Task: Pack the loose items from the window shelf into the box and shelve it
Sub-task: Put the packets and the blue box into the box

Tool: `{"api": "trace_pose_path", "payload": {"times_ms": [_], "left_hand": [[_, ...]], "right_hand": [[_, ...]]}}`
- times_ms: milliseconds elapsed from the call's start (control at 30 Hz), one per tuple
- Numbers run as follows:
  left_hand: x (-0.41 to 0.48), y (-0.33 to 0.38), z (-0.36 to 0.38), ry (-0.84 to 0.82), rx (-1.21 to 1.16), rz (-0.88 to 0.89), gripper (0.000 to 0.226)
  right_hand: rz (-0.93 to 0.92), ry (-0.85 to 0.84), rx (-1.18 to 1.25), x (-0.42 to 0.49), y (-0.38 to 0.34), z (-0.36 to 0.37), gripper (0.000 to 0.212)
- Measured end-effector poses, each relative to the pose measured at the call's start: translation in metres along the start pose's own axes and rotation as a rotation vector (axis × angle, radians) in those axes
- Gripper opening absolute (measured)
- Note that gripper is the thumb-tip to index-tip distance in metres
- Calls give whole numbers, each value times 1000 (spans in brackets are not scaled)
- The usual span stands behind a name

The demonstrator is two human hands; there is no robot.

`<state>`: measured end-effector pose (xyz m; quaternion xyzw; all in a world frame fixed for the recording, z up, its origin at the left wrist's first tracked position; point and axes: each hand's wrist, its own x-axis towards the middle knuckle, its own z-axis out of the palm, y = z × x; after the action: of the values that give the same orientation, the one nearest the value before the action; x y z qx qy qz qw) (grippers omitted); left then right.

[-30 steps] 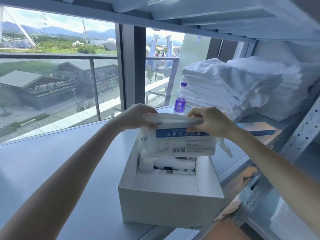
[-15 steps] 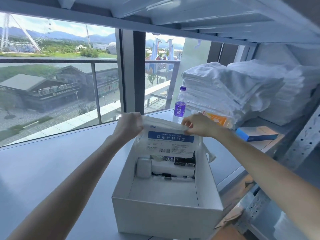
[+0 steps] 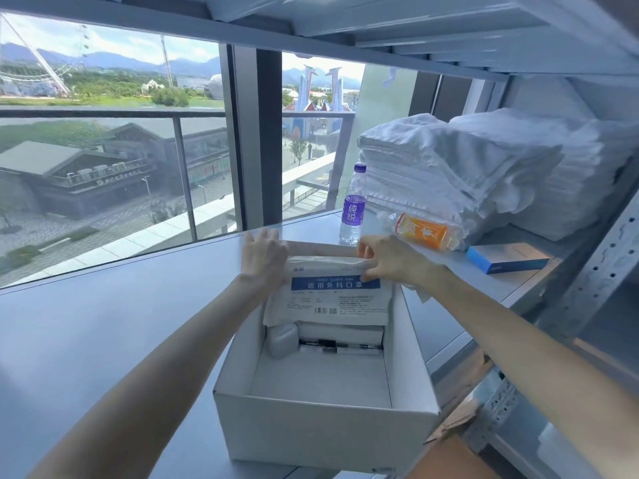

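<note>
a person's left hand (image 3: pixel 264 262) and right hand (image 3: pixel 392 262) met over a white cardboard box (image 3: pixel 321 433) that stood open on the grey window shelf (image 3: pixel 103 323), close to the glass. between the hands was a flat packet of surgical masks (image 3: pixel 332 300), white with a blue band of chinese print. it leaned against the box's far wall, with its lower edge down inside the box and its top edge at the rim. the left fingers (image 3: pixel 262 238) were straight and slightly spread, laid over the packet's upper left corner; whether the thumb caught the packet could not be told. the right fingers (image 3: pixel 364 250) were curled and pinched the packet's top edge near its right corner.

below the packet, at the far end of the box floor, a small white case (image 3: pixel 283 340) lay at the left. a white carton (image 3: pixel 342 333) sat beside it, and dark pens (image 3: pixel 345 348) were lined up in front of the carton.

beyond the box on the shelf, a water bottle (image 3: pixel 353 209) with a purple label and cap stood upright. an orange-labelled bottle (image 3: pixel 422 231) lay on its side just right of it, against a stack of folded white towels (image 3: pixel 449 167). a flat blue box (image 3: pixel 506 259) lay in front of the towels, apart from the open box. a balcony railing (image 3: pixel 103 114) ran outside the window.
</note>
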<state>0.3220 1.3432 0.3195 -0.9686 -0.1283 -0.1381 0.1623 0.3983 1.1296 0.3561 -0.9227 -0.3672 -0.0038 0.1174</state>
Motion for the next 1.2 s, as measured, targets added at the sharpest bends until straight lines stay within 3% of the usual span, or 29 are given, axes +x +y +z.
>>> {"api": "trace_pose_path", "payload": {"times_ms": [67,200,333,400,467,567,767,900,1000,1100,1200], "left_hand": [[2,1,-1,20,-2,-23,25],[6,-1,-3,48,29,-61,26],[7,2,-2,42,78,-80,26],[7,2,-3,43,98,-82,25],[6,3,-4,47,103,-87,24],[4,4,-4,62,132,-76,22],[1,9,-7,41,242,26,30],[-1,11,-11,99,239,131,47],[-6,17,-6,194,33,424,45],[-11,23,4,101,15,639,69],[-11,20,8,14,158,609,92]], "right_hand": [[45,15,-41,-7,5,-10,50],[201,-164,-140,-21,16,-30,64],[192,-63,59,-23,12,-27,48],[210,0,312,-23,8,-27,34],[209,-3,461,-23,7,-27,36],[193,-47,222,-20,7,-22,47],[162,66,-291,-9,-1,15,48],[226,137,-444,-1,-2,22,47],[266,127,-523,5,-2,25,44],[299,106,-546,8,-4,26,44],[268,128,-567,6,-4,26,50]]}}
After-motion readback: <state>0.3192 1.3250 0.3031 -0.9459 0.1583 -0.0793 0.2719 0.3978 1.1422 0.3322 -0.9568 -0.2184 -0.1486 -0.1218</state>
